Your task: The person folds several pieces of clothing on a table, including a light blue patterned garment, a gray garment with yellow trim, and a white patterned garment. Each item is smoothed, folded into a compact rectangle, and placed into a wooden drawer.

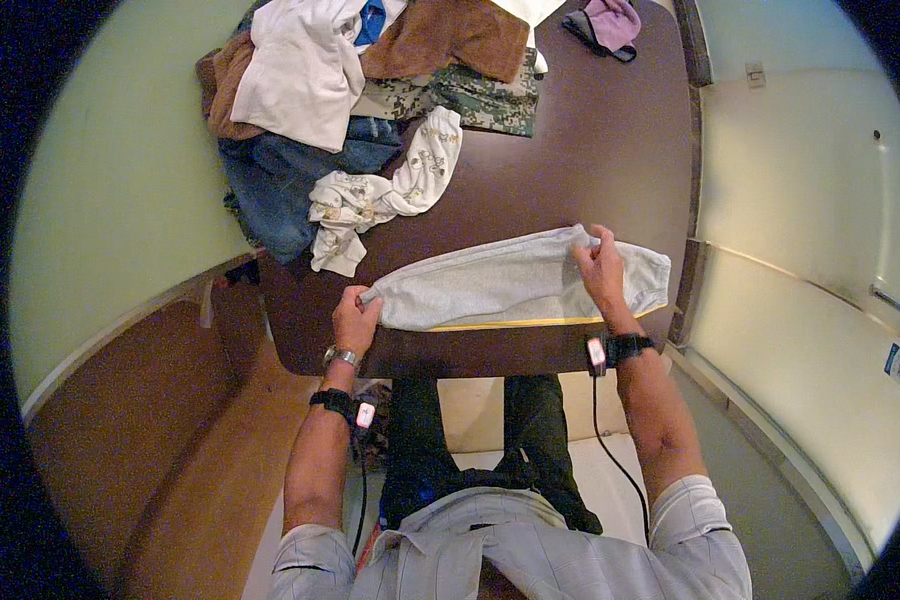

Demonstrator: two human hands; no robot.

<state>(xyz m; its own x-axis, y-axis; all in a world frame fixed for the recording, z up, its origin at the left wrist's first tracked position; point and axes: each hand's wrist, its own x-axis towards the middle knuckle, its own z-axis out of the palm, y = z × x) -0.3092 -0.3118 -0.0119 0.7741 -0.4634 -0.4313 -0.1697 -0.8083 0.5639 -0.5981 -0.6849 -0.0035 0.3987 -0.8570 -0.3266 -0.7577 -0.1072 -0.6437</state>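
Note:
A pair of light grey sweatpants (487,281) lies lengthwise along the near part of the dark brown table (555,180), its legs laid one over the other. Yellow piping runs along the edge closest to me. My left hand (355,319) pinches the narrower left end between thumb and fingers. Toward the right end, my right hand (600,270) grips the far edge of the cloth with its thumb and fingers. The fabric is stretched fairly flat between both hands.
A heap of clothes stands at the back left: a white garment (300,75), a brown one (450,37), camouflage cloth (487,97), blue jeans (270,187) and white printed cloth (427,161). A pink-and-black item (607,26) lies far right. Walls border both sides; cables hang from my wrist straps.

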